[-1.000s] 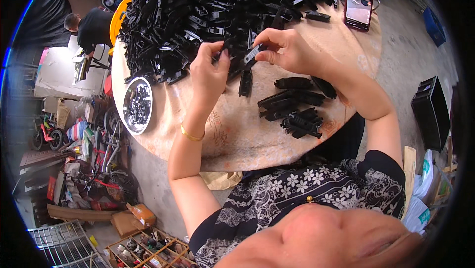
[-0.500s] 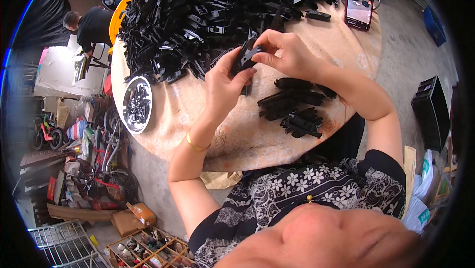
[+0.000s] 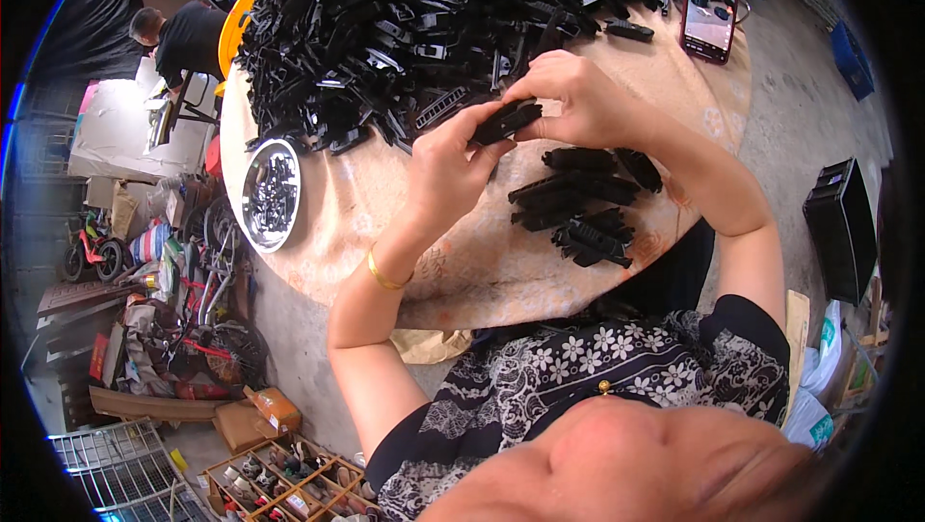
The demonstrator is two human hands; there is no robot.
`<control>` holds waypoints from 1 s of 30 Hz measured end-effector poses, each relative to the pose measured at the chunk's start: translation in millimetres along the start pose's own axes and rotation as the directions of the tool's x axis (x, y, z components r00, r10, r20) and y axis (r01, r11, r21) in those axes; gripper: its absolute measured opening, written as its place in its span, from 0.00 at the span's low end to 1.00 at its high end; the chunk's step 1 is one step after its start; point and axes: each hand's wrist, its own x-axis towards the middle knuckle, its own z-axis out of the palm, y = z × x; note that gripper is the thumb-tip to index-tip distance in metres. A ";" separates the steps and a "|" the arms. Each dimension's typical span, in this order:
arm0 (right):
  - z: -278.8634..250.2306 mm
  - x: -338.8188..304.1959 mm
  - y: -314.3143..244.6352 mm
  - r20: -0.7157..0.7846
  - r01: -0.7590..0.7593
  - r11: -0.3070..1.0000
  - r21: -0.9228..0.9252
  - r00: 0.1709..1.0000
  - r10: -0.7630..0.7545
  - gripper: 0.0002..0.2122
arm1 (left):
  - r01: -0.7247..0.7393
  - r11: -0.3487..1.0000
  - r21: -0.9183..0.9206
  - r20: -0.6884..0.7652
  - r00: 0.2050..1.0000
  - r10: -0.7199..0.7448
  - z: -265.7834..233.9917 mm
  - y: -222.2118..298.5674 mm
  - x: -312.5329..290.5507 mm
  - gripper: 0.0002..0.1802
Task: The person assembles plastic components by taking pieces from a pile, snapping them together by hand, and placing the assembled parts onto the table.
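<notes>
Between both hands, over the round cloth-covered table (image 3: 385,281), is a black plastic part (image 3: 506,123). My left hand (image 3: 448,170) pinches one end, thumb below and fingers above. My right hand (image 3: 578,103) grips the other end between thumb and fingers. Just beyond them rises a big heap of similar black plastic parts (image 3: 385,30). Nearer to me, below my right hand, several black parts (image 3: 578,199) lie in a small pile. At the table's left edge stands a round metal tray (image 3: 254,229) of small pieces.
A phone (image 3: 708,6) stands upright at the table's far right. One black part (image 3: 628,30) lies alone near it. A black crate (image 3: 840,228) is on the floor to the right. A person (image 3: 188,40) bends over at the far left, beyond a yellow-orange rim (image 3: 234,26).
The black part has been turned between my hands and now lies more level, its ridged side showing. My right hand has shifted slightly right and is a little more stretched along it.
</notes>
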 end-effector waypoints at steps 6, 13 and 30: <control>-6.2 -1.7 3.6 0.082 -0.107 0.992 0.068 0.991 0.101 0.13 | 0.110 0.992 -0.066 0.071 0.992 -0.105 3.3 0.3 -8.9 0.21; -15.8 6.3 26.8 0.153 -0.417 0.900 0.129 0.905 0.398 0.13 | -0.199 0.979 0.035 0.229 0.956 0.186 16.0 5.7 -14.8 0.20; 27.3 3.6 9.8 0.356 0.194 0.969 -0.151 0.926 -0.130 0.13 | -0.107 0.861 0.497 0.113 0.992 0.058 -25.5 -54.4 18.6 0.17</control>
